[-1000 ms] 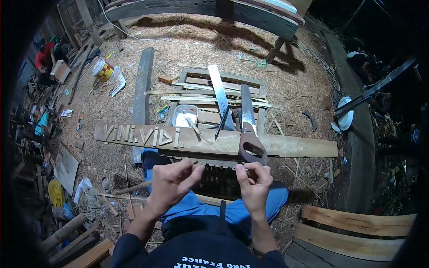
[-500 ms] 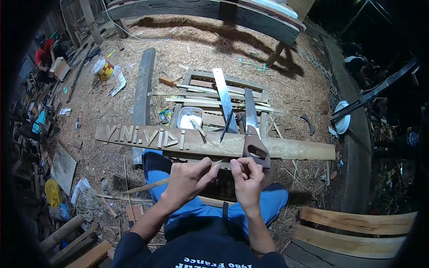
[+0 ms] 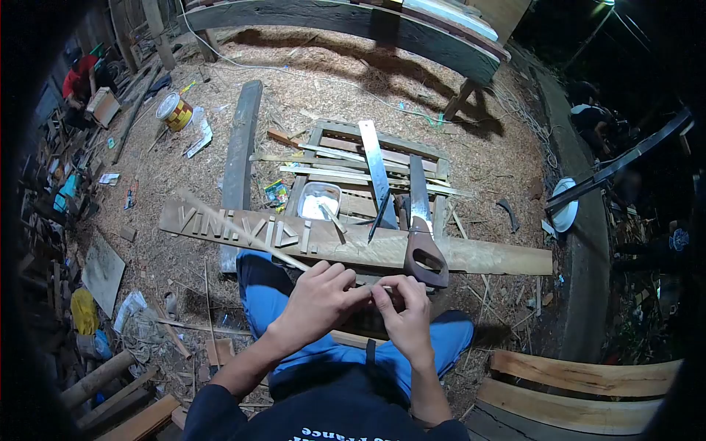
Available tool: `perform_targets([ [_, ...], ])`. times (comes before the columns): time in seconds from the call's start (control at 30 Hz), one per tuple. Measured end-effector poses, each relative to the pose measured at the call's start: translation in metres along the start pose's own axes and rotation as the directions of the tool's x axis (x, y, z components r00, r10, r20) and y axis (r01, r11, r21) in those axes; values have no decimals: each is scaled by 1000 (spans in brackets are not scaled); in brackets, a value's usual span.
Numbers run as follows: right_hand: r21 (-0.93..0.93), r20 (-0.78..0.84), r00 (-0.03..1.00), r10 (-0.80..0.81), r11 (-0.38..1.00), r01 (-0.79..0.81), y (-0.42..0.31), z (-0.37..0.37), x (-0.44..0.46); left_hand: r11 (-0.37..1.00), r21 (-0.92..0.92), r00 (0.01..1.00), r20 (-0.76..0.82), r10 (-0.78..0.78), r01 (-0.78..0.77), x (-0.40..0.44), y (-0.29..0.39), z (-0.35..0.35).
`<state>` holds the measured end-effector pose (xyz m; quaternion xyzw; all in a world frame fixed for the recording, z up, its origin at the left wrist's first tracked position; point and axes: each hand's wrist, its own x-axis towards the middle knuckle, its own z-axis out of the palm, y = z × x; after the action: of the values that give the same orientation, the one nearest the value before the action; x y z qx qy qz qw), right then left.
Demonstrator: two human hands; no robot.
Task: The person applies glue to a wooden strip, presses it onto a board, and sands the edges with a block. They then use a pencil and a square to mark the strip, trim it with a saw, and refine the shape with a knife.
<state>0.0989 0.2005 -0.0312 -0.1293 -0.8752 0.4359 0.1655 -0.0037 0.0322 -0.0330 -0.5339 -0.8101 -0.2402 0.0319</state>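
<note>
My left hand (image 3: 318, 303) is closed around a thin wooden strip (image 3: 272, 248), which slants up and left across the lettered board. My right hand (image 3: 403, 314) has its fingers pinched together, touching the left fingertips. What sits between the right fingers is hidden. Beyond both hands lies a long wooden board (image 3: 485, 259) bearing raised wooden letters (image 3: 283, 234) that read "VINI.VIDI.". On this board rest a dark pen (image 3: 379, 215), a handsaw (image 3: 424, 253) with a brown handle, and a metal ruler (image 3: 376, 165). A plastic tub (image 3: 318, 200) of white stuff stands behind it.
A slatted wooden frame (image 3: 316, 140) lies under the tools, with a grey plank (image 3: 241, 147) to its left. Farther off are a paint bucket (image 3: 174, 112) and a heavy bench (image 3: 331, 18). A person in red (image 3: 79, 79) works at far left. Cut planks (image 3: 581, 373) lie lower right.
The wooden strip has swung from pointing lower left to pointing up and left over the letters. My hands have come together; their fingertips now meet.
</note>
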Motion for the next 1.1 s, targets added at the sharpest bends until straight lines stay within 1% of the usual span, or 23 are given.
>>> perform_targets([
  [0.03,-75,30,999,13,997,-11,1,-1,-2,1000,1,1000,2,3,-3,3,0,1],
  [0.07,-18,-19,1000,-24,1000,23,7,1,-4,999,4,999,-11,44,-44,8,0,1],
  [0.1,-19,-25,999,-23,1000,22,12,0,-6,996,8,996,-26,88,-88,12,0,3],
  [0.17,-89,-39,999,-3,996,-1,20,-3,-11,993,30,994,-6,112,-112,20,0,4],
  [0.2,-90,-44,999,-2,996,-2,25,-4,-14,990,51,992,14,129,-130,23,1,6],
  [0.23,53,-13,997,82,995,-81,30,-4,-18,990,51,991,14,133,-133,27,1,8],
  [0.27,194,31,987,160,967,-163,34,-5,-21,989,4,989,12,150,-150,31,1,10],
  [0.3,194,31,987,161,967,-164,36,-7,-23,985,-42,986,9,166,-165,34,1,13],
  [0.37,102,49,986,159,981,-163,41,-12,-26,982,-46,983,6,184,-183,37,-2,24],
  [0.4,103,49,986,161,981,-166,43,-11,-26,978,-50,979,4,202,-201,38,-3,28],
  [0.43,226,62,973,223,946,-231,44,-10,-26,978,-51,979,7,204,-203,39,-2,32],
  [0.47,344,81,956,280,893,-291,47,-8,-26,981,-20,979,-71,192,-193,40,-1,35],
  [0.5,345,78,956,283,892,-292,50,-4,-26,983,10,972,-149,181,-182,41,0,38],
  [0.57,611,50,941,336,735,-295,61,7,-24,988,-5,978,-145,151,-153,39,0,42],
  [0.6,648,67,927,368,690,-321,65,12,-23,993,-26,974,-200,107,-114,39,0,45],
  [0.63,649,70,929,364,690,-319,67,14,-22,996,-50,966,-252,62,-76,39,0,47],
  [0.7,704,81,893,443,608,-366,66,16,-20,996,-64,969,-241,46,-64,33,-5,49],
  [0.73,704,83,893,443,608,-367,67,16,-18,994,-99,969,-247,14,-39,28,-6,52],
  [0.8,770,90,875,476,523,-365,71,17,-14,990,-137,969,-248,-19,-16,18,-9,57],
  [0.87,779,58,873,483,525,-342,71,20,-9,981,-187,967,-236,-100,56,10,-11,61],
  [0.93,785,30,874,485,530,-321,73,25,-4,978,-199,967,-229,-108,63,7,-13,63],
  [1.0,816,-56,877,478,528,-235,76,31,1,975,-209,967,-226,-118,70,4,-15,66],
  [1.1,837,-98,858,504,509,-203,79,36,7,968,-233,967,-207,-146,96,1,-16,70],
])
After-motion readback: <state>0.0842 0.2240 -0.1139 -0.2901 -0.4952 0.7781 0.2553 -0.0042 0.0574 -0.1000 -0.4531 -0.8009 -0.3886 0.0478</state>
